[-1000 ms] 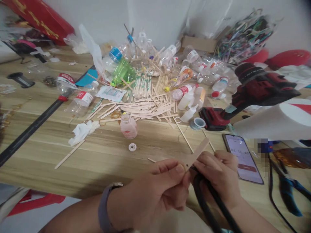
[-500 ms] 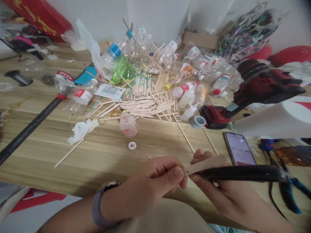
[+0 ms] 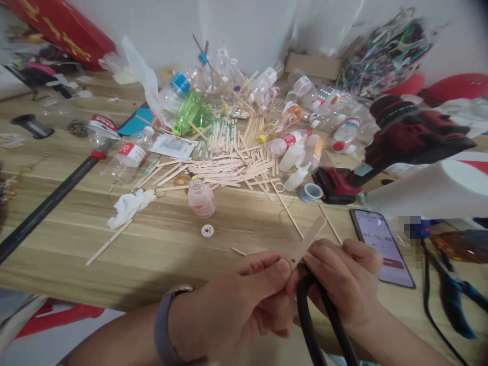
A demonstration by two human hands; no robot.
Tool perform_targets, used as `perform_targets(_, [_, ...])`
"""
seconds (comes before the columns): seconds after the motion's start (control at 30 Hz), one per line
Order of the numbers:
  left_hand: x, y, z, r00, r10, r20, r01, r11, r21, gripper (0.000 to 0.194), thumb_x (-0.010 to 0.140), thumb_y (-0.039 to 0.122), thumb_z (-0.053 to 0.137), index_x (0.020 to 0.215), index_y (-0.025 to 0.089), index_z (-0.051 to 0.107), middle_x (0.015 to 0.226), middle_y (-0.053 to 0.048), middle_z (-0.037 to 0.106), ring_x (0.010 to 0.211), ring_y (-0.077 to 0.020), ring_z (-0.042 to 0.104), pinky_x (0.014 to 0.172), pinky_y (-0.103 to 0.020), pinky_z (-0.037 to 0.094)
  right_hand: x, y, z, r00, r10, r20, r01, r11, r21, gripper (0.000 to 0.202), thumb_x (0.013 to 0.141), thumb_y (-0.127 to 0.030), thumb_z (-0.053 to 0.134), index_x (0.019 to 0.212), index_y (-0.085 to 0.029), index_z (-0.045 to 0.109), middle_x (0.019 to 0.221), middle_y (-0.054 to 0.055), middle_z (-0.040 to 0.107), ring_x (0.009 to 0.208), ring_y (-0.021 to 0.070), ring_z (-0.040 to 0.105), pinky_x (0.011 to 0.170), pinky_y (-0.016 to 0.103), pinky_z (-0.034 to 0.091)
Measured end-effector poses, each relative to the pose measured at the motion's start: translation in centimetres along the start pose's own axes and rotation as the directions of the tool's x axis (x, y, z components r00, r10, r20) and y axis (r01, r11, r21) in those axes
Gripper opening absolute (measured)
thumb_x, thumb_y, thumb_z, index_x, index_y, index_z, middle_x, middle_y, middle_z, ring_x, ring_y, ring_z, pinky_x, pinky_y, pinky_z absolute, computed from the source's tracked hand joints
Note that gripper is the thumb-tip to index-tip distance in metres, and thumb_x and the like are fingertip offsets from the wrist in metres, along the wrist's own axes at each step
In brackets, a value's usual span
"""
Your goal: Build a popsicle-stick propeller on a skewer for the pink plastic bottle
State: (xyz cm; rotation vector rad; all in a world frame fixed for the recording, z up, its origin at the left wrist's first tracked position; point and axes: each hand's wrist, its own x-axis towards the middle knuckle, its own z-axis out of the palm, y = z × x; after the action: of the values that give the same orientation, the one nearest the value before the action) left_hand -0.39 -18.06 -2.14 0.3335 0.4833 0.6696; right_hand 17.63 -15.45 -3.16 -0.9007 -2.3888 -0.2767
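Observation:
Between thumb and fingers, my left hand [image 3: 263,290] pinches the lower end of a flat wooden stick [image 3: 308,240], which slants up to the right. A small dark spot or hole shows in the stick near my thumb. My right hand [image 3: 343,279] is closed around a tool with black looped handles [image 3: 331,315]; its tip is hidden by my fingers beside the stick. Both hands are close together over the table's front edge. Beyond them lie a pink bottle without a cap [image 3: 201,197], a round white disc [image 3: 207,231] and a pile of wooden sticks [image 3: 229,170].
Plastic bottles [image 3: 190,109] crowd the back of the wooden table [image 3: 160,254]. On the right are a red and black power tool [image 3: 412,132], a phone [image 3: 382,246] and blue-handled pliers [image 3: 453,300]. A dark pipe [image 3: 49,206] with a bottle top crosses the left side.
The black handles have swung from pointing right to pointing down toward me. My right hand has turned with them, and the wooden stick now tilts more steeply upward.

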Motion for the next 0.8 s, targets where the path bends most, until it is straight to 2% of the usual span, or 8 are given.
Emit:
perform_targets(0.1, [0.2, -0.3, 0.0, 0.999, 0.005, 0.049, -0.001, 0.997, -0.074, 0.027, 0.087, 0.042, 0.062, 0.078, 0.019, 0.053, 0.052, 0.009, 0.032, 0.049, -0.008, 0.03, 0.053, -0.021, 0.027, 0.0, 0.1, 0.1, 1.0, 0.012, -0.026, -0.012, 1.0, -0.028, 0.019, 0.086, -0.008, 0.039, 0.087, -0.019, 0.054, 0.058, -0.002, 0.058, 0.052, 0.015, 0.05, 0.058, 0.035, 0.023])
perform_targets(0.2, [0.2, -0.2, -0.2, 0.996, 0.064, 0.064, -0.065, 0.997, 0.028, 0.031, 0.09, 0.043, 0.057, 0.074, 0.018, 0.051, 0.052, 0.009, 0.032, 0.049, -0.0077, 0.025, 0.052, -0.024, 0.021, 0.2, 0.2, 0.0, 0.998, 0.059, 0.032, -0.065, 0.972, 0.226, 0.02, 0.084, -0.006, 0.042, 0.087, -0.022, 0.054, 0.063, -0.004, 0.058, 0.056, 0.0135, 0.051, 0.063, 0.033, 0.033])
perform_targets(0.33, [-0.3, 0.6, -0.2, 0.992, 0.117, 0.051, -0.127, 0.95, 0.284, 0.037, 0.092, 0.048, 0.052, 0.07, 0.018, 0.049, 0.054, 0.007, 0.033, 0.052, -0.0096, 0.024, 0.052, -0.029, 0.015, 0.8, 0.3, -0.9, 0.97, 0.178, 0.166, -0.241, 0.798, 0.552, 0.013, 0.086, -0.012, 0.05, 0.086, -0.025, 0.051, 0.076, -0.002, 0.06, 0.07, 0.0137, 0.058, 0.062, 0.026, 0.045])
perform_targets(0.43, [-0.7, 1.4, 0.2, 0.994, 0.107, 0.022, -0.107, 0.911, 0.398, 0.039, 0.09, 0.052, 0.051, 0.072, 0.018, 0.05, 0.055, 0.007, 0.03, 0.052, -0.0102, 0.021, 0.052, -0.029, 0.014, 1.3, 0.5, -1.9, 0.952, 0.146, 0.268, -0.285, 0.743, 0.606, 0.01, 0.089, -0.015, 0.052, 0.09, -0.025, 0.052, 0.079, -0.002, 0.059, 0.069, 0.0121, 0.059, 0.06, 0.023, 0.049])
perform_targets(0.57, [-0.9, 1.8, 0.4, 0.996, 0.086, 0.005, -0.079, 0.881, 0.467, 0.041, 0.089, 0.055, 0.051, 0.072, 0.018, 0.05, 0.054, 0.008, 0.031, 0.051, -0.0096, 0.021, 0.05, -0.029, 0.014, 1.6, 0.7, -2.4, 0.925, 0.086, 0.369, -0.301, 0.759, 0.577, 0.011, 0.089, -0.014, 0.047, 0.086, -0.023, 0.052, 0.075, -0.001, 0.058, 0.067, 0.0129, 0.059, 0.058, 0.025, 0.049])
perform_targets(0.63, [-0.8, 1.6, 0.1, 0.996, 0.093, -0.014, -0.078, 0.901, 0.426, 0.04, 0.089, 0.054, 0.052, 0.073, 0.018, 0.05, 0.053, 0.008, 0.03, 0.05, -0.0093, 0.02, 0.049, -0.029, 0.013, 1.6, 0.5, -2.2, 0.935, 0.118, 0.336, -0.285, 0.812, 0.509, 0.01, 0.087, -0.013, 0.049, 0.085, -0.023, 0.051, 0.072, -0.001, 0.058, 0.064, 0.0134, 0.057, 0.056, 0.025, 0.046])
perform_targets(0.7, [-0.6, 1.1, -0.3, 0.995, 0.091, -0.032, -0.074, 0.934, 0.35, 0.037, 0.089, 0.052, 0.054, 0.074, 0.018, 0.05, 0.052, 0.008, 0.03, 0.049, -0.009, 0.021, 0.049, -0.028, 0.013, 1.5, 0.3, -1.8, 0.964, 0.122, 0.237, -0.217, 0.875, 0.432, 0.012, 0.085, -0.011, 0.048, 0.085, -0.023, 0.05, 0.067, -0.002, 0.058, 0.06, 0.0138, 0.055, 0.055, 0.027, 0.041])
perform_targets(0.8, [-0.2, 0.4, -0.4, 0.997, 0.066, -0.032, -0.057, 0.972, 0.229, 0.036, 0.085, 0.051, 0.06, 0.073, 0.019, 0.052, 0.052, 0.008, 0.034, 0.049, -0.0084, 0.027, 0.051, -0.027, 0.017, 1.0, 0.2, -1.0, 0.997, 0.035, 0.068, -0.053, 0.956, 0.288, 0.018, 0.083, -0.007, 0.044, 0.088, -0.023, 0.052, 0.065, -0.002, 0.06, 0.055, 0.0145, 0.054, 0.059, 0.032, 0.035])
